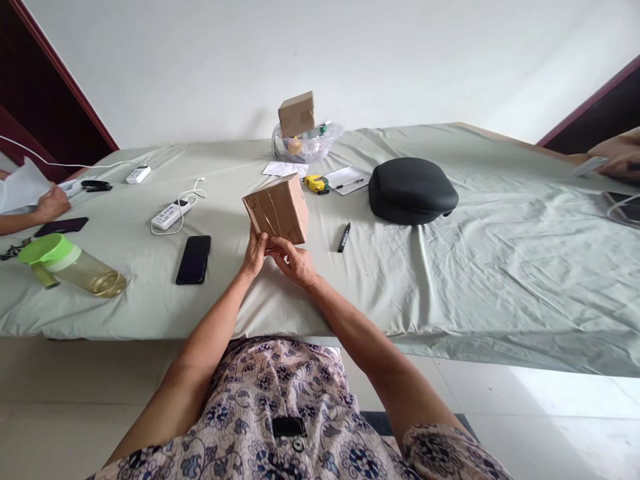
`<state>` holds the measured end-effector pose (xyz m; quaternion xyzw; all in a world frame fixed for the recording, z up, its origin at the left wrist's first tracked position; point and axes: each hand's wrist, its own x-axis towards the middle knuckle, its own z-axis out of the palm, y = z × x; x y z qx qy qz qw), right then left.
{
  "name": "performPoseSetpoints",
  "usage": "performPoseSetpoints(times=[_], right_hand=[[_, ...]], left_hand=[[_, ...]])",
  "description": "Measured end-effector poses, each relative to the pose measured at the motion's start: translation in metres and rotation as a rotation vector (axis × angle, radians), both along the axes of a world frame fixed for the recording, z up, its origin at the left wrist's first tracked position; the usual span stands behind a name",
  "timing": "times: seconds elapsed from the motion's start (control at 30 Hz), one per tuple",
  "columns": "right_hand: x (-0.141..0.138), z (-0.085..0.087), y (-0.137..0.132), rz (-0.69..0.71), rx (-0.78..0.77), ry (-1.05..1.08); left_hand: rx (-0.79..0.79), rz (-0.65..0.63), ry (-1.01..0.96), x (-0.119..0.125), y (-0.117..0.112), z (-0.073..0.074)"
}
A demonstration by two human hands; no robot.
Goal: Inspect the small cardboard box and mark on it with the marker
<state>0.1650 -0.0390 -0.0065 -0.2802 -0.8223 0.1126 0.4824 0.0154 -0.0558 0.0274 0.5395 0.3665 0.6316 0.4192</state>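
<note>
Fingers of the left hand [256, 255] and right hand [299, 268] clamp the lower edge of a brown cardboard box [275, 208], glossily taped, dark-marked at corners, tilted over the table [500, 233]. Leftmost, a green-lidded jug [75, 264] holds yellowish liquid [110, 284]; rightward, a clear basket [319, 151] bears a second box [296, 115].

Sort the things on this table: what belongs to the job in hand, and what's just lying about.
In the job, judging by contact:
cardboard box, with left hand and right hand at its lower edge

Apparently lying about:
black marker
tape measure
black case
dark phone
green-lidded jug
</note>
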Motion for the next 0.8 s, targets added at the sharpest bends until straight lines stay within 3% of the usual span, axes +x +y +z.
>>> performPoseSetpoints(times=[0.27,0.57,0.8], right_hand=[[0.011,0.002,0.005,-0.187,-0.128,0.066],[0.021,0.006,0.011,-0.288,-0.06,0.2],[0.036,0.015,0.02,-0.319,-0.253,0.483]], left_hand=[[-0.116,-0.086,-0.085,0.002,0.0,-0.003],[-0.109,-0.007,-0.101,-0.005,0.005,-0.007],[-0.106,0.114,-0.137,-0.016,0.012,-0.013]])
